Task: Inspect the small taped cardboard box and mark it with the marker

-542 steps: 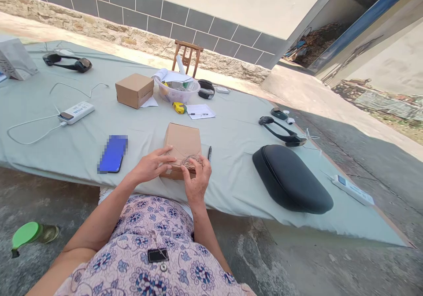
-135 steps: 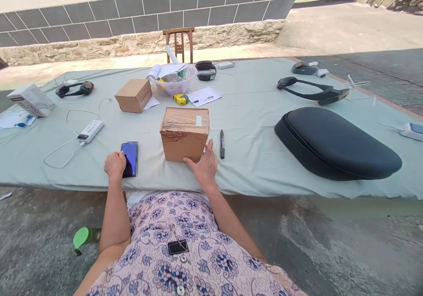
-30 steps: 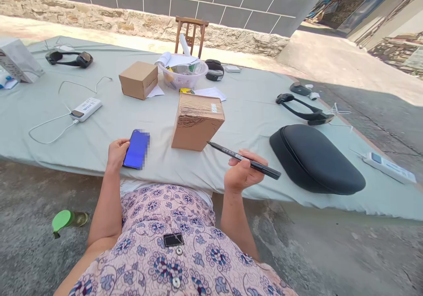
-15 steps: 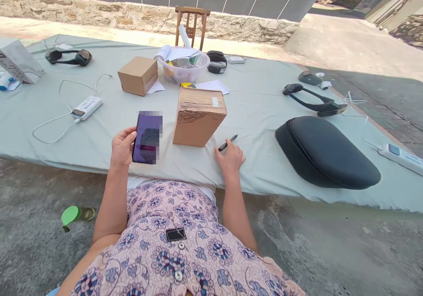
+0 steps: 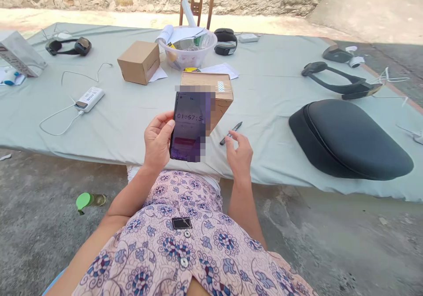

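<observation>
My left hand (image 5: 158, 139) grips a smartphone (image 5: 188, 126) by its left edge, thumb on the front. The screen shows timer digits, with part of it pixelated. Behind the phone stands a cardboard box (image 5: 223, 104) with dark scribbled lines, partly hidden. On the cloth right of the box lies a black pen (image 5: 236, 128). Close beside the pen is my right hand (image 5: 240, 155), its thumb and fingers apart and curved, with nothing held between them.
A black padded case (image 5: 353, 139) and a headset (image 5: 337, 80) lie to the right. Farther back are a smaller box (image 5: 139, 62) and a plastic basin (image 5: 187, 60) of papers and items. A white power bank (image 5: 90, 99) with its cable sits left. A green-lidded bottle (image 5: 85, 200) is on the ground.
My left hand has brought the phone right and nearer, in front of the box. My right hand has drawn off the pen, leaving it on the cloth. The view has tilted down.
</observation>
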Motion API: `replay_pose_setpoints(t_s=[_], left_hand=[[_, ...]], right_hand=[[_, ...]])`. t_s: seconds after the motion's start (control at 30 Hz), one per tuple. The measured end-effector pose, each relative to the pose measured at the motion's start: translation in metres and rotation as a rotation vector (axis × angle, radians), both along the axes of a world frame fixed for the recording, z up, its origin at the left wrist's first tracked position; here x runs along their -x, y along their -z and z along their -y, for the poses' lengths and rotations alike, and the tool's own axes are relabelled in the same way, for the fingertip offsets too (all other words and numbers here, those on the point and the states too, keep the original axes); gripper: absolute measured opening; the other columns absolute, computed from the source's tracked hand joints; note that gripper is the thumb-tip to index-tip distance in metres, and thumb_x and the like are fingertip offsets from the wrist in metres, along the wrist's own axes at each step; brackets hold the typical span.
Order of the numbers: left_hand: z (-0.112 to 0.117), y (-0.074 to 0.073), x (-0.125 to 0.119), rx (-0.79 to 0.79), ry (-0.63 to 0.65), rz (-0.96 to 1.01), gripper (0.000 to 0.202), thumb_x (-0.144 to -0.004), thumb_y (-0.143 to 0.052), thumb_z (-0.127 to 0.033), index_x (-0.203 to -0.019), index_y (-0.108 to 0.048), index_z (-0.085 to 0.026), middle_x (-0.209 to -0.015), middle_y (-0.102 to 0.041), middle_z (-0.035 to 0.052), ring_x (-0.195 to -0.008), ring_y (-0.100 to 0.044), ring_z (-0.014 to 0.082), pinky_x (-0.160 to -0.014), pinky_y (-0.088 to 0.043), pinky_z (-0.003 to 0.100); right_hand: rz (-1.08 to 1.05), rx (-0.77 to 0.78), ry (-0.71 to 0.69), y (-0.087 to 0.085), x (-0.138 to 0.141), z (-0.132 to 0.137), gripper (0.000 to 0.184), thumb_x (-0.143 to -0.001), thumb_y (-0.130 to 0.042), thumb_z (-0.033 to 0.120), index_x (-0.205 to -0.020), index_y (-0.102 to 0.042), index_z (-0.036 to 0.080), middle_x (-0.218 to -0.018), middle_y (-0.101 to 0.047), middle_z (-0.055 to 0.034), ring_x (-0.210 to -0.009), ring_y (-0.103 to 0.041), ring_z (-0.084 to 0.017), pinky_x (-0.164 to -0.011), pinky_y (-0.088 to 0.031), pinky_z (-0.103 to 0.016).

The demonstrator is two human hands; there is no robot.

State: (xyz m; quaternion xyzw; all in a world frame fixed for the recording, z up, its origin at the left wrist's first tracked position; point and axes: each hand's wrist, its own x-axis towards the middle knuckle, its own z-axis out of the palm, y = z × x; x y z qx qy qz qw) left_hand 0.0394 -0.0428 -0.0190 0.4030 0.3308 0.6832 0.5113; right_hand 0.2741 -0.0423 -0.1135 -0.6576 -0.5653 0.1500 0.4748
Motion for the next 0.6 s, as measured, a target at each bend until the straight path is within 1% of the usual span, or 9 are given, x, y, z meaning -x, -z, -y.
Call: replay_pose_setpoints(t_s=[0.03,0.1,0.13,0.17,0.2,0.27,0.33,0.5,0.6], left_hand=[[0.000,0.000,-0.001,-0.004,-0.008,-0.001,0.032,-0.076,-0.082,-0.041,-0.098,-0.071,-0.022,-0.097,-0.076,0.0042,-0.095,-0.074,0.0211,-0.084,-0.062,0.032],[0.001,0.000,-0.002,-0.017,-0.022,0.000,0.029,-0.077,-0.081,-0.039,-0.098,-0.071,-0.022,-0.099,-0.075,0.0039,-0.097,-0.074,0.0206,-0.085,-0.061,0.031],[0.000,0.001,-0.003,-0.025,-0.030,-0.002,0.028,-0.077,-0.081,-0.039,-0.098,-0.071,-0.022,-0.099,-0.075,0.0039,-0.097,-0.073,0.0203,-0.085,-0.061,0.031],[0.000,0.001,-0.004,-0.032,-0.038,-0.007,0.027,-0.078,-0.080,-0.038,-0.098,-0.071,-0.022,-0.100,-0.075,0.0040,-0.097,-0.073,0.0199,-0.085,-0.061,0.031],[-0.001,0.002,-0.004,-0.034,-0.044,-0.014,0.027,-0.078,-0.080,-0.037,-0.098,-0.071,-0.022,-0.100,-0.075,0.0040,-0.096,-0.073,0.0195,-0.084,-0.060,0.030],[-0.002,0.004,-0.004,-0.025,-0.050,-0.024,0.026,-0.079,-0.079,-0.037,-0.098,-0.071,-0.022,-0.098,-0.074,0.0039,-0.094,-0.073,0.0187,-0.082,-0.060,0.029],[-0.003,0.006,-0.004,-0.008,-0.053,-0.026,0.027,-0.079,-0.079,-0.038,-0.098,-0.071,-0.022,-0.097,-0.074,0.0038,-0.090,-0.073,0.0176,-0.080,-0.060,0.028],[-0.003,0.009,-0.003,0.004,-0.060,0.001,0.026,-0.078,-0.080,-0.037,-0.096,-0.071,-0.022,-0.094,-0.074,0.0029,-0.084,-0.072,0.0148,-0.077,-0.059,0.025],[-0.001,0.007,-0.002,-0.006,-0.059,0.031,0.025,-0.076,-0.081,-0.036,-0.095,-0.072,-0.022,-0.092,-0.074,0.0022,-0.082,-0.071,0.0136,-0.074,-0.058,0.024]], right_hand=[[-0.138,-0.004,-0.120,-0.008,0.007,0.008,0.049,-0.095,-0.047,0.058,-0.120,-0.064,0.019,-0.117,-0.071,-0.0137,-0.107,-0.066,-0.025,-0.097,-0.049,-0.046],[-0.352,0.085,-0.458,-0.023,0.023,0.024,0.056,-0.094,-0.047,0.064,-0.126,-0.060,0.021,-0.101,-0.075,-0.0089,-0.086,-0.072,-0.021,-0.085,-0.056,-0.039],[-0.418,0.130,-0.613,-0.030,0.031,0.031,0.059,-0.092,-0.051,0.066,-0.130,-0.057,0.021,-0.095,-0.075,-0.0072,-0.081,-0.072,-0.020,-0.079,-0.057,-0.037],[-0.455,0.170,-0.731,-0.035,0.039,0.038,0.062,-0.089,-0.056,0.066,-0.132,-0.054,0.021,-0.092,-0.075,-0.0061,-0.079,-0.072,-0.020,-0.076,-0.057,-0.035],[-0.469,0.209,-0.801,-0.038,0.047,0.043,0.061,-0.087,-0.062,0.063,-0.131,-0.054,0.021,-0.090,-0.075,-0.0055,-0.079,-0.072,-0.019,-0.075,-0.057,-0.034],[-0.485,0.243,-0.853,-0.042,0.058,0.050,0.056,-0.085,-0.069,0.056,-0.126,-0.055,0.022,-0.087,-0.074,-0.0036,-0.078,-0.071,-0.018,-0.075,-0.056,-0.032],[-0.500,0.233,-0.834,-0.042,0.065,0.052,0.050,-0.085,-0.070,0.054,-0.121,-0.056,0.022,-0.084,-0.072,-0.0022,-0.077,-0.069,-0.017,-0.075,-0.056,-0.031],[-0.518,0.201,-0.774,-0.035,0.068,0.048,0.037,-0.091,-0.062,0.055,-0.104,-0.061,0.021,-0.079,-0.072,-0.0020,-0.077,-0.068,-0.016,-0.075,-0.054,-0.031],[-0.532,0.210,-0.765,-0.034,0.070,0.048,0.034,-0.094,-0.059,0.053,-0.104,-0.061,0.021,-0.078,-0.072,-0.0015,-0.077,-0.067,-0.016,-0.075,-0.053,-0.030]])
